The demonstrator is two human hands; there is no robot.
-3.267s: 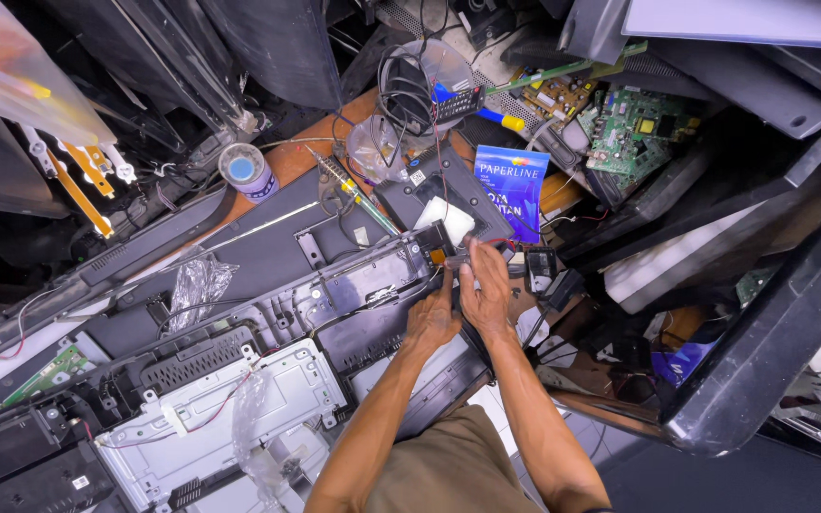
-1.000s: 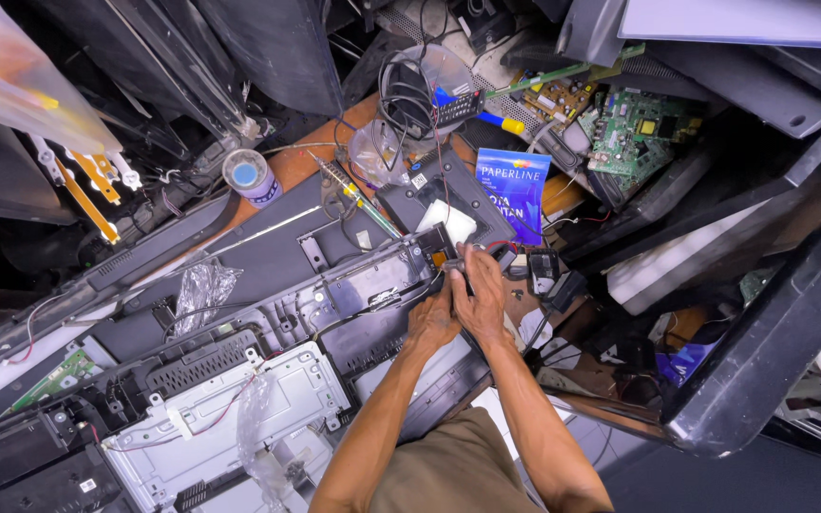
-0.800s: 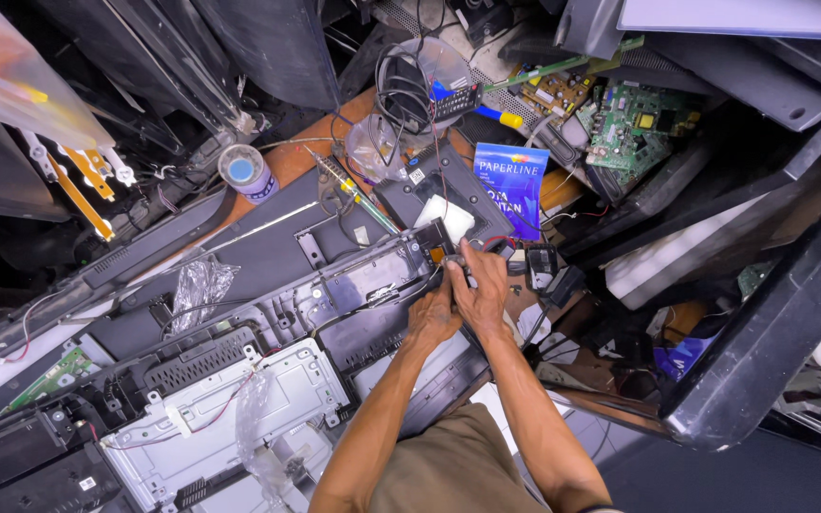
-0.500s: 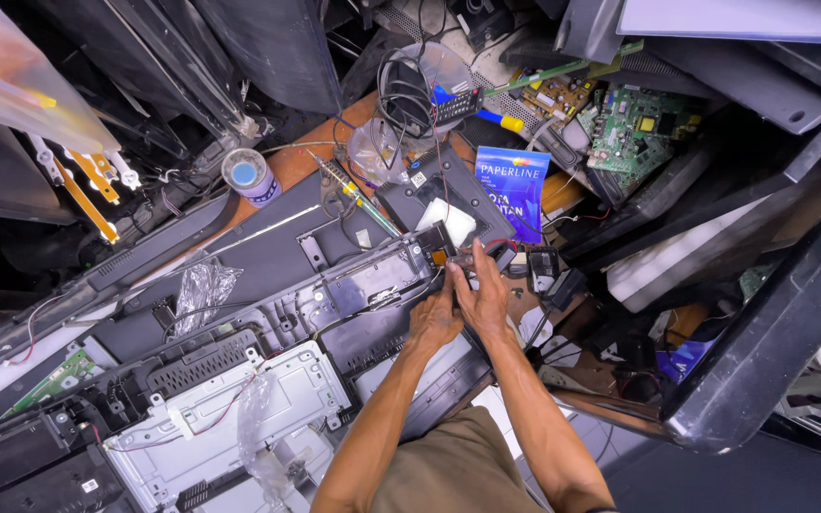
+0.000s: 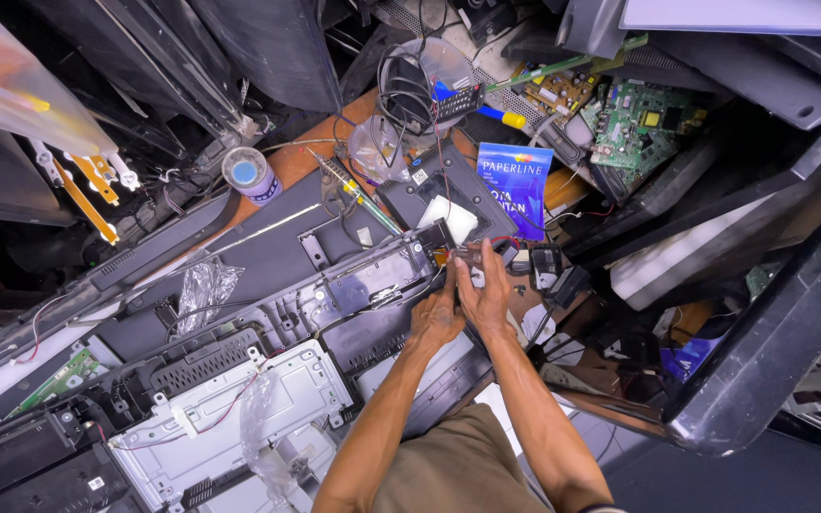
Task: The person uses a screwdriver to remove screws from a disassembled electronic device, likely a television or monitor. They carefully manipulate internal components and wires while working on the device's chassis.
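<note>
Looking down through the head view, both hands are seen brought together at the far end of the forearms, near the middle of the scene. The left hand (image 5: 434, 318) is curled narrow and pressed against the dark plastic housing (image 5: 372, 285), its fingers bent over the housing's far right edge. The right hand (image 5: 485, 290) is closed around a small dark component (image 5: 472, 255) with red wires (image 5: 505, 242), held just beyond its fingertips.

The component is found on the far side of both hands, touching the right hand and just right of the left. Its long axis is judged to run roughly left to right, across the line of the forearms. The right hand is the nearer one to it; the left is just beside it. Whether the component is seated in the housing or free of it cannot be told.

A white square patch (image 5: 455, 217) on a black panel is noted just beyond the component. A blue paper packet (image 5: 515, 185) lies farther right, and a green circuit board (image 5: 643, 119) well apart at the far right. A roll of tape (image 5: 249, 174) stands well to the left.
</note>
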